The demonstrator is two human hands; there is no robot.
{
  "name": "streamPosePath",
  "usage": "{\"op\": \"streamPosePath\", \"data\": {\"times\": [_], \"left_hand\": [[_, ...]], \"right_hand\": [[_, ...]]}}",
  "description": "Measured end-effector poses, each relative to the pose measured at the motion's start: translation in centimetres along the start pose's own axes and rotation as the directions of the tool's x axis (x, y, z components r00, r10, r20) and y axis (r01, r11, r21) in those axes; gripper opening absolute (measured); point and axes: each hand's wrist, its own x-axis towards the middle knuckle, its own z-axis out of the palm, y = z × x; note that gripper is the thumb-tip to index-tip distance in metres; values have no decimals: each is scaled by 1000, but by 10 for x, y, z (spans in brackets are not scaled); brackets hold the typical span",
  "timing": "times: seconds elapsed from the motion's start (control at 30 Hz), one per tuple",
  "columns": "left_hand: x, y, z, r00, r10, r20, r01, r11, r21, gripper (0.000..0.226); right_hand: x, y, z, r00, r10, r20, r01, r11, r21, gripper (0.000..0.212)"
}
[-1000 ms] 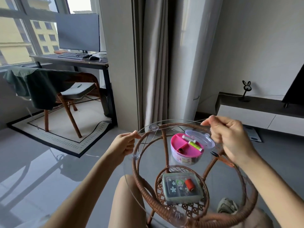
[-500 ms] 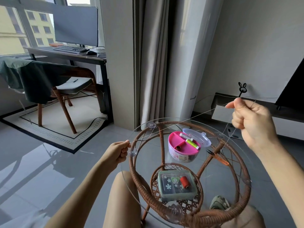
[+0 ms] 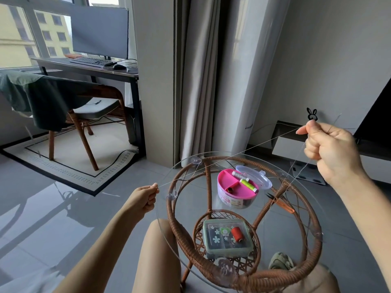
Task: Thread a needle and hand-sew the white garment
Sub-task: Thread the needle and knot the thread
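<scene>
A thin pale thread (image 3: 228, 158) runs taut between my two hands above the table. My left hand (image 3: 143, 198) pinches its low end left of the glass table top. My right hand (image 3: 330, 149), raised at the right, pinches the high end, and loose thread hangs down from it. A pink round sewing box (image 3: 234, 192) with small spools stands open on the glass. A corner of white fabric (image 3: 27, 282) shows at the lower left. No needle can be made out.
The round glass top (image 3: 169, 205) sits on a rattan frame (image 3: 211, 187). Small orange-handled snips (image 3: 281, 203) lie on the glass. A green box with a red spool (image 3: 227, 237) rests on the lower shelf. A chair (image 3: 69, 111) and a desk (image 3: 88, 67) stand at the left.
My right hand has risen and moved out to the right, drawing the thread longer and tighter. My left hand has dropped a little to the left.
</scene>
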Motion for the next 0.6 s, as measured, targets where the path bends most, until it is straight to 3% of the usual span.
{"op": "streamPosePath", "data": {"times": [0.1, 0.2, 0.3, 0.37, 0.4, 0.47, 0.53, 0.6], "left_hand": [[-2, 2, 2, 999, 20, -31, -20, 999, -25, 37], [-9, 7, 7, 996, 84, -19, -85, 996, -35, 35], [-22, 16, 17, 986, 155, 67, -153, 988, -35, 33], [-35, 24, 27, 970, 190, 152, -189, 982, -23, 33], [-41, 29, 33, 960, 202, 193, -202, 979, -25, 33], [-53, 38, 45, 939, 218, 268, -210, 976, -56, 32], [-64, 47, 56, 914, 230, 335, -213, 973, -88, 31], [-71, 54, 67, 886, 237, 399, -208, 971, -116, 31]], "right_hand": [[-1, 5, -3, 1000, 7, -24, -8, 999, -44, 25], [-7, 13, -4, 1000, -3, -4, 2, 964, -264, 25], [-19, 23, -4, 993, -84, 81, 117, 759, -641, 10], [-32, 31, 0, 989, -98, 111, 148, 586, -796, 39], [-40, 34, 5, 985, -110, 130, 170, 554, -815, 52], [-58, 42, 20, 972, -122, 201, 233, 601, -764, 64], [-76, 51, 41, 945, -29, 326, 239, 741, -628, 67], [-88, 61, 62, 883, 140, 448, 115, 862, -494, 68]]}}
